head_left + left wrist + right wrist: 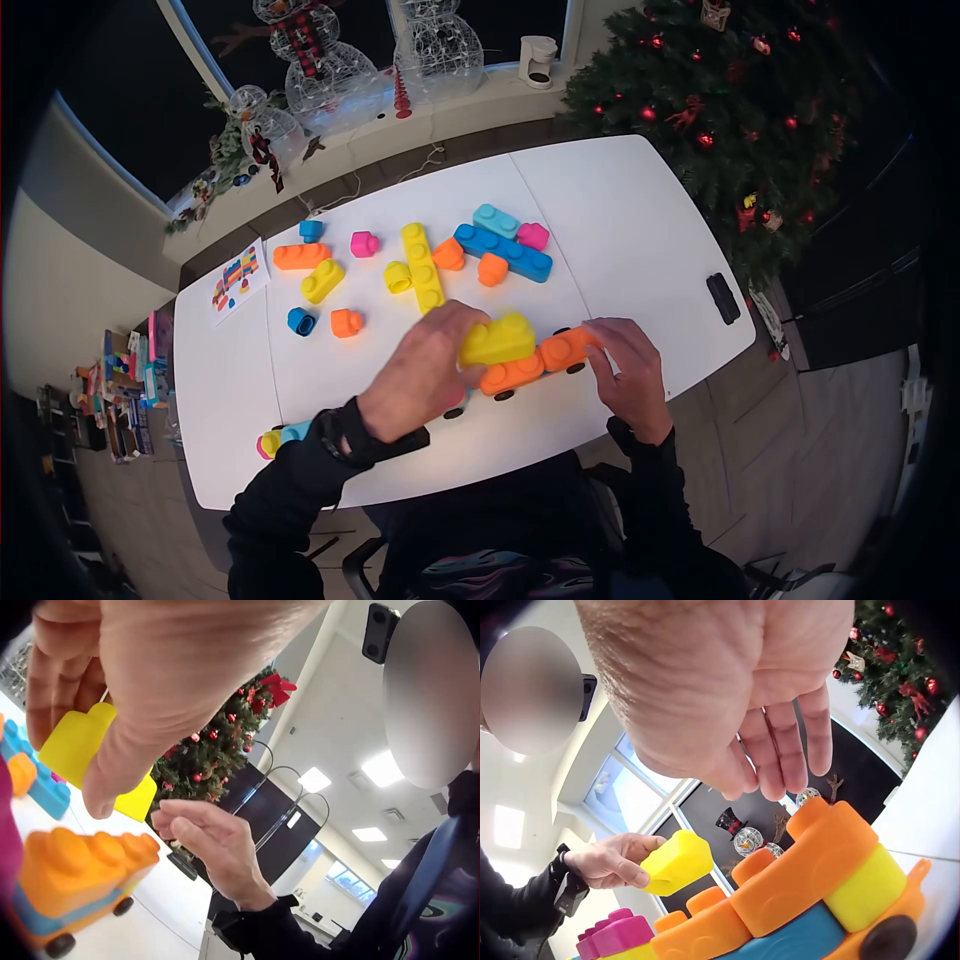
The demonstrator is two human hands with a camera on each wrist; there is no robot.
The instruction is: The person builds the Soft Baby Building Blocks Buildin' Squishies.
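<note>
My left hand (425, 365) pinches a yellow block (508, 338) between thumb and fingers, held above a row of wheeled toy cars. In the right wrist view, this yellow block (679, 862) is tilted and raised over the row. Orange blocks (515, 374) with round studs top the cars, with blue and yellow layers (866, 889) beneath and black wheels (889, 939) below. At the row's right end, my right hand (632, 372) has its fingers extended close over the last orange block (810, 874). A magenta block (616, 934) tops a car farther along.
Loose blocks lie at the back of the white table (640, 220), among them a long blue block (503, 252) and a long yellow block (421, 265). A printed picture sheet (238, 282) is at left, a black object (722, 298) at right. A Christmas tree (700, 110) stands beyond.
</note>
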